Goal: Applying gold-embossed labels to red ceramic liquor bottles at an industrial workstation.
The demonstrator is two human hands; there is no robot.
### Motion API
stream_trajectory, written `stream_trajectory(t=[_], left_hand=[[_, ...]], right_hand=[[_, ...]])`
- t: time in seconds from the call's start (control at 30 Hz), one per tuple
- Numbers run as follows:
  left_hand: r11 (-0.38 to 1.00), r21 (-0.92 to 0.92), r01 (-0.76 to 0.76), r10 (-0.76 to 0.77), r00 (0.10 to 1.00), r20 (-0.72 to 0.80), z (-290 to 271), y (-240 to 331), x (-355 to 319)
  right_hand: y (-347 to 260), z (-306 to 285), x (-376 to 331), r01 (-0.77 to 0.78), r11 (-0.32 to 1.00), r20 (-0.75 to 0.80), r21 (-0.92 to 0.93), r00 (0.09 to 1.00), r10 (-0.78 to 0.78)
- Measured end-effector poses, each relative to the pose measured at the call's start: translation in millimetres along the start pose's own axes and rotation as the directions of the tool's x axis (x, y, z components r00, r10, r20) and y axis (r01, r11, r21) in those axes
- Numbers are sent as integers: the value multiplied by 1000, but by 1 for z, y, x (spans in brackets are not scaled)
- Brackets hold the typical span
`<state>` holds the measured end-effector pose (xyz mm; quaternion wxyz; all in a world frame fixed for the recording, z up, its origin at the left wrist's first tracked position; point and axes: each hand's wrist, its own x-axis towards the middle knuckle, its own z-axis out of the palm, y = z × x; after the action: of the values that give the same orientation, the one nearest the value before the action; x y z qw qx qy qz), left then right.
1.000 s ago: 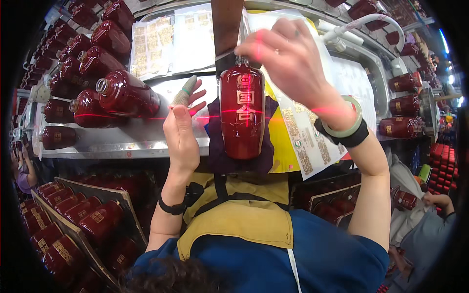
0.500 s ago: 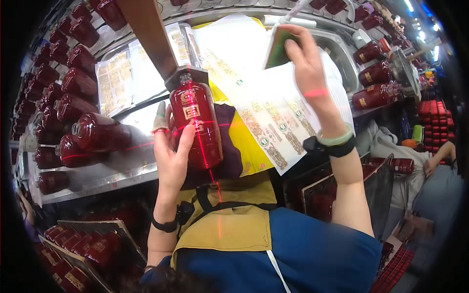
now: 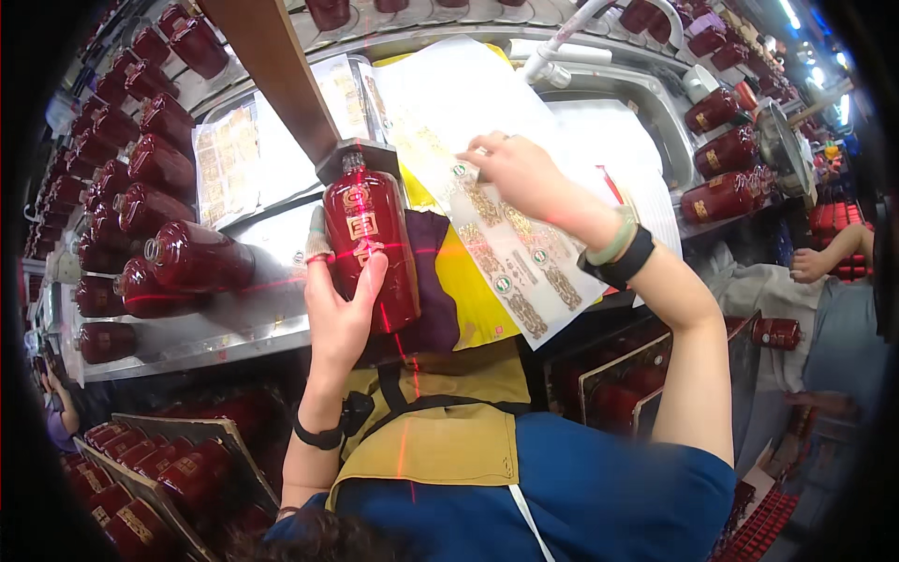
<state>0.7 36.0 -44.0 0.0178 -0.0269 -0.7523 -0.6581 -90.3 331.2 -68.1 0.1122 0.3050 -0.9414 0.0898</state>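
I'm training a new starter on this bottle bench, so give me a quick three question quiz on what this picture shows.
1. True or false: the left hand holds the dark red bottle upright against the bench.
2. Multiple choice: what does the right hand touch? A) a white spray hose B) the sheet of labels C) a lying bottle
3. Fill in: the bottles at the left on the metal shelf lie on their ____.

Key
1. True: its grip wraps the bottle's body, cap upward.
2. B: the fingertips rest on the sheet's upper part.
3. Sides: the nearest lying bottle points its neck to the left.
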Motion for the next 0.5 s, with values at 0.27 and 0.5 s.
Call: stream_trajectory(t=[0.27,0.5], left_hand=[[986,-145,83,-70,993,97,-13,-9,-2],[981,-183,59,-41,994,103,-12,0,2]], right_hand=[[-14,39,-2,-143,920,103,-365,976,193],[95,22,14,-120,976,103,-181,985,140]])
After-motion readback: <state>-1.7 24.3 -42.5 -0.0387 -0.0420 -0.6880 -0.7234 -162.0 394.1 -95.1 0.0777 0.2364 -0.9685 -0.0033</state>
